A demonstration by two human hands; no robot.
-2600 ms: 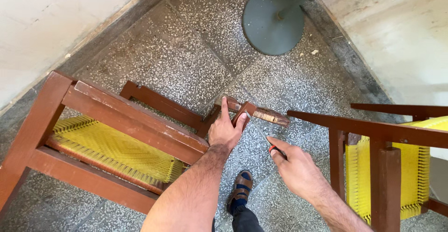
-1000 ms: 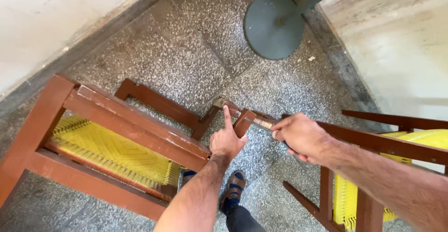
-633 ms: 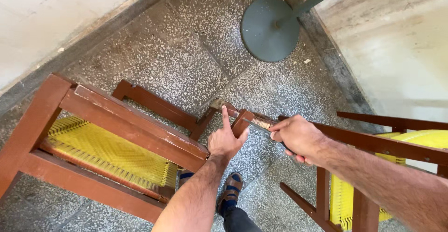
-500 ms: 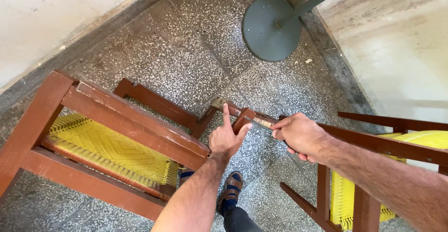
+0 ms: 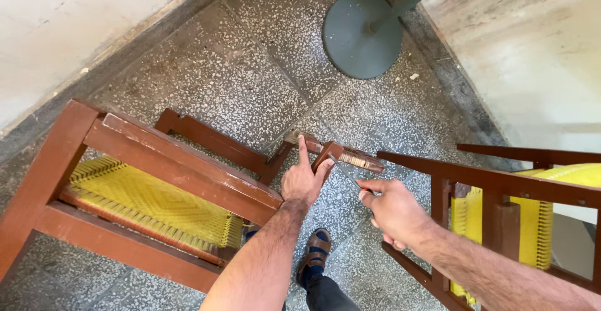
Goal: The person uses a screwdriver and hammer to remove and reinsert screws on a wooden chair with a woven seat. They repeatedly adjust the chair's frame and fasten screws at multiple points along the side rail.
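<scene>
**Two hands at a wooden bar between two chair frames**

Speckled terrazzo floor (image 5: 250,67) fills the corner, with pale walls on either side and a round grey stand base (image 5: 362,34) set well beyond the hands.

Farthest left of the grip lies a brown chair frame (image 5: 156,154) tipped on its side, its yellow woven seat (image 5: 144,201) facing up. The left hand (image 5: 303,183) rests just right of that frame's top rail. Its forefinger points up along a short brown wooden bar (image 5: 332,151), and the thumb presses the bar's near side, so the grip is a loose pinch on the bar, not a closed fist.

The bar's long axis runs left to right, sloping slightly down toward the right, where a pale ribbed end shows. It sits just above the left hand, which is the nearer of the two.

The right hand (image 5: 391,211) lies below and right of the bar's end, closed on a thin dark tool (image 5: 350,179) whose tip points up-left toward the bar. Right of that grip stands a second chair frame (image 5: 494,179) with yellow weave. A sandalled foot (image 5: 315,261) shows below, between the forearms.
</scene>
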